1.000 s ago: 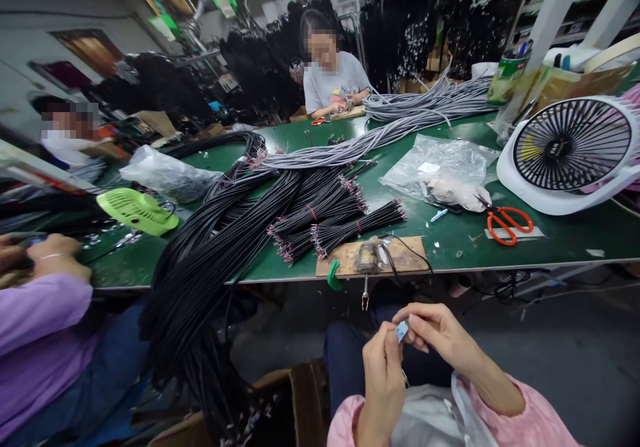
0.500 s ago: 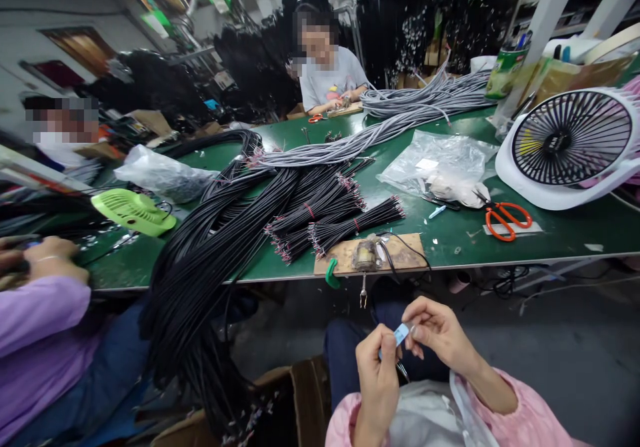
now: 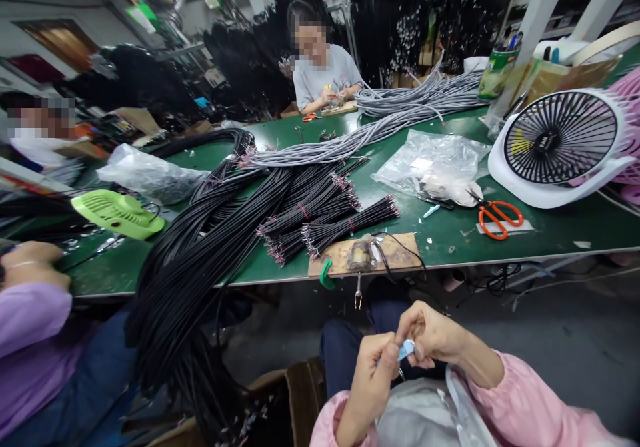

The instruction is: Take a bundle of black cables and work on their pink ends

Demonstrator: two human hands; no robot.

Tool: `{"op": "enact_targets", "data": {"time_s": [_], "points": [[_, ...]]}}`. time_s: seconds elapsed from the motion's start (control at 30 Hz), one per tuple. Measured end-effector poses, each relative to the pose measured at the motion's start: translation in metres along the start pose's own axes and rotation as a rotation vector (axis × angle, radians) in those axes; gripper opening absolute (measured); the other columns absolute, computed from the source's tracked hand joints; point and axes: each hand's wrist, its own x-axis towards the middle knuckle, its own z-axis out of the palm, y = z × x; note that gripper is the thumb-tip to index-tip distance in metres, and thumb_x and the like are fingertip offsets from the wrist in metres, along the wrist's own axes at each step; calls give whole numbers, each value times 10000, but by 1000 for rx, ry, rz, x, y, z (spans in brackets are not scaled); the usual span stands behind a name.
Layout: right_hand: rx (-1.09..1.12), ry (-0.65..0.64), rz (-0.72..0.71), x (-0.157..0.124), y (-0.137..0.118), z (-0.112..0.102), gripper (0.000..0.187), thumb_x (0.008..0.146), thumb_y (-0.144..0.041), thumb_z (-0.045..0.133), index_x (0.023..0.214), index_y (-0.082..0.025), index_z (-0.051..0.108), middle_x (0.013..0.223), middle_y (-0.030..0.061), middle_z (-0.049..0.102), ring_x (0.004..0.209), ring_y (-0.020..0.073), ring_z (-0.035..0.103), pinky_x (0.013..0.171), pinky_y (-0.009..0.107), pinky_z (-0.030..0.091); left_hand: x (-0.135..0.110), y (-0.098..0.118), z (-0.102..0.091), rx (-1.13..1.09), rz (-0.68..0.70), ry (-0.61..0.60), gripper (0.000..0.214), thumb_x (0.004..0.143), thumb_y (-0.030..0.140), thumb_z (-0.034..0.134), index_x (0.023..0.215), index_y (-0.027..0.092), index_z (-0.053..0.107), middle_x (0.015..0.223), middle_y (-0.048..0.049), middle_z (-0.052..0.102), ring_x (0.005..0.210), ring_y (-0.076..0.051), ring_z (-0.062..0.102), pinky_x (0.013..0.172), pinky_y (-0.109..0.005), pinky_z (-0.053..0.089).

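In front of my lap, my left hand [image 3: 371, 368] is closed, with its thumb and forefinger pinching a small, flat, light-blue piece [image 3: 406, 349]. What kind of thing it is, I cannot make out. My right hand [image 3: 431, 333] is curled in close from the other side, its fingertips pinched at the far end of the same piece. A shiny bit of metal shows just below the fingers. Beyond my hands, a small motor [image 3: 361, 255] with a two-pronged metal fork [image 3: 358, 293] sits on a wooden board [image 3: 403, 250] at the table edge.
Black cables [image 3: 200, 260] drape off the table at left, beside tied bundles [image 3: 350, 223]. Grey cables [image 3: 400, 117], a plastic bag [image 3: 435, 157], orange-handled scissors [image 3: 500, 220], a white fan [image 3: 555, 147] and a green fan [image 3: 117, 213] lie farther out. Co-workers sit at left and opposite.
My right hand has closed in on my left, and less of the light-blue piece shows between them. The view has shifted slightly. The person opposite has raised their hands a little.
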Motion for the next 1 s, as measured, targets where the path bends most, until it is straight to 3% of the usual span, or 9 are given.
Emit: {"op": "enact_targets", "data": {"time_s": [0.27, 0.43, 0.63, 0.83, 0.93, 1.0], "points": [[192, -99, 131, 5, 20, -23, 300, 461, -163, 857, 660, -107, 639, 514, 37, 651, 320, 110, 543, 250, 99, 339, 2, 7, 6, -87, -51, -133, 482, 937, 500, 394, 602, 154, 414, 488, 46, 261, 435, -64, 228, 423, -225, 182], [260, -183, 143, 4, 30, -34, 270, 490, -176, 844, 661, -108, 646, 434, 1, 593, 165, 26, 258, 171, 122, 212, 1, -7, 13, -100, -68, -120, 492, 927, 538, 384, 604, 168, 349, 502, 49, 246, 451, -64, 206, 424, -227, 159], [287, -81, -30, -11, 25, -29, 147, 757, -245, 740, 878, -176, 692, 454, -36, 577, 212, -3, 246, 232, 81, 271, 9, -19, 34, -161, -89, 72, 480, 916, 555, 397, 653, 155, 424, 535, 47, 274, 473, -71, 208, 426, -214, 181], [274, -27, -79, -19, 30, -25, 295, 657, -345, 817, 880, -206, 685, 393, -75, 508, 191, -6, 194, 228, 96, 244, 8, -10, 49, -154, -55, 139, 480, 914, 555, 398, 660, 150, 452, 552, 45, 278, 474, -74, 222, 429, -213, 195], [230, 59, -120, -19, 24, -15, 295, 678, -345, 807, 891, -176, 693, 440, -45, 549, 214, 6, 269, 243, 101, 250, 8, -10, 49, -171, -87, 157, 490, 901, 587, 387, 705, 146, 475, 590, 32, 320, 498, -80, 264, 443, -208, 228], [141, 192, -202, -19, 20, -6, 276, 713, -293, 790, 928, -145, 700, 505, -15, 588, 272, 7, 353, 275, 86, 261, 9, -14, 48, -157, -132, 200, 494, 891, 606, 384, 704, 154, 447, 604, 29, 325, 508, -84, 275, 445, -207, 237]]}}
